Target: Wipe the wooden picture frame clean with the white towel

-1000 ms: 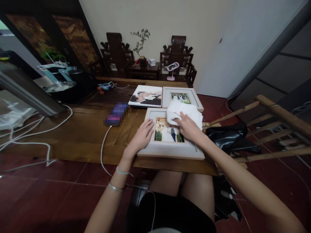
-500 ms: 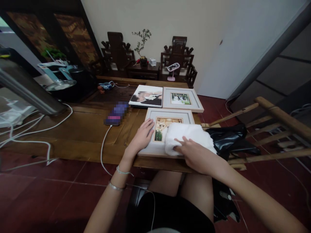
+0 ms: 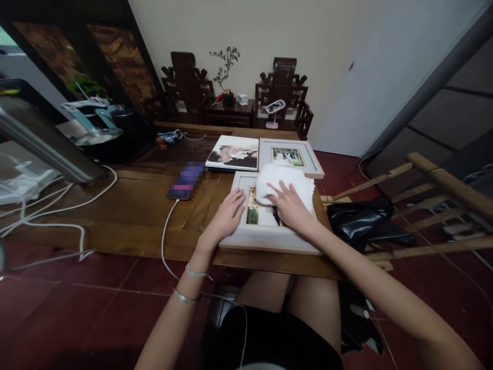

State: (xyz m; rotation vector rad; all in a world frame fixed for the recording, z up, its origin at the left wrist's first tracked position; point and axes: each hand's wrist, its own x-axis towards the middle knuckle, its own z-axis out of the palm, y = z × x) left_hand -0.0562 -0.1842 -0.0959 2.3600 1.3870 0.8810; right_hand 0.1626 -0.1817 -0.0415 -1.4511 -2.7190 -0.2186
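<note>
In front of me a light wood picture frame [image 3: 265, 237] lies flat near the table's front edge, with a photo inside a pale mat. My left hand [image 3: 230, 211] rests on its left side, fingers laid out flat. A folded white towel [image 3: 285, 180] covers the frame's upper right part and hides some of the photo. My right hand [image 3: 289, 205] presses on the towel and grips it, fingers partly spread over the cloth. Behind it lie a second picture frame [image 3: 311, 167] and a white photo album [image 3: 231, 163] with a picture on its cover.
A phone [image 3: 185, 182] with a white cable lies to the left on the wooden table [image 3: 131, 221]. Farther left stand a grey metal post [image 3: 57, 139] and tangled white cords. A black bag [image 3: 358, 218] sits on a bamboo chair [image 3: 447, 185] at the right.
My right hand has moved the towel away from me across the frame, from its lower right to its upper right. My left hand has stayed in place.
</note>
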